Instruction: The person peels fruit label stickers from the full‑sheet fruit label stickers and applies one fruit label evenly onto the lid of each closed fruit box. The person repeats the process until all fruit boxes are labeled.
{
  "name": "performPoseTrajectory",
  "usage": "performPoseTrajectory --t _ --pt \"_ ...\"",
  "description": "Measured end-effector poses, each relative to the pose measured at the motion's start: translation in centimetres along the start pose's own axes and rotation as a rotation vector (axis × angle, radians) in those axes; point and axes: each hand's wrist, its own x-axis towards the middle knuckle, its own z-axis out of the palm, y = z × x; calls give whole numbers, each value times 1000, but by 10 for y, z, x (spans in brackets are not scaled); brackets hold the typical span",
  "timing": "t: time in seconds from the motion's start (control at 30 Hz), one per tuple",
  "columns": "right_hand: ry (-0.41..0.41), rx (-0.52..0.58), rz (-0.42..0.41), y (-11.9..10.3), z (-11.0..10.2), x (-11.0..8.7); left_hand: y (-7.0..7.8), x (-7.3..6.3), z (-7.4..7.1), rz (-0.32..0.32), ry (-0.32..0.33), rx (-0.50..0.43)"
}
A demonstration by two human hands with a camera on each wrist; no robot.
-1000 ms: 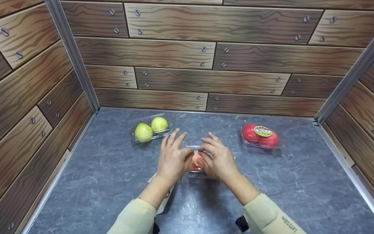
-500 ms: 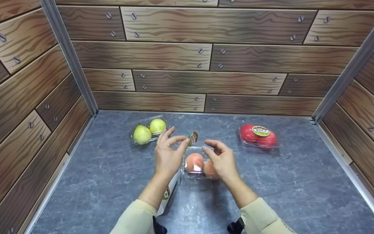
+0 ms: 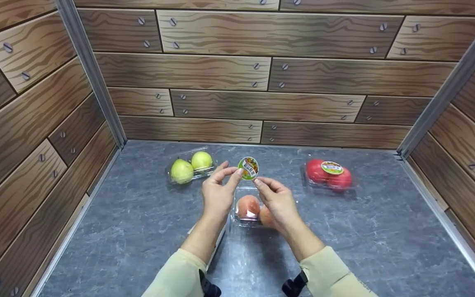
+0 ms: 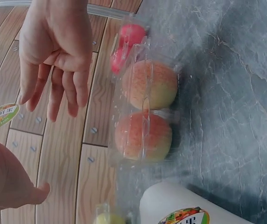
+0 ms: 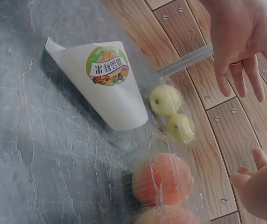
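Steadying the sticker seems the step: left hand pinches it, right hand is at its edge, clamped or not unclear, next move likely needing level aim

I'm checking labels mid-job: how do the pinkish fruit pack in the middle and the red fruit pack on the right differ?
The red fruit pack bears a sticker on top; the pinkish fruit pack shows none. The red pack's fruit is strong red; the pinkish pack's is paler, fading to yellowish. In the head view, the pinkish pack lies nearer the person than the red one. Both are clear plastic with two fruits.
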Motion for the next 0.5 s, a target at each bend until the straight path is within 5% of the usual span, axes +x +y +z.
performPoseTrajectory --t 0.33,0.5 --pt "9 71 0 1 -2 1 -8 -2 4 -15 -1 14" --pt "24 39 -61 2 -4 -1 -17 -4 -3 33 -11 135"
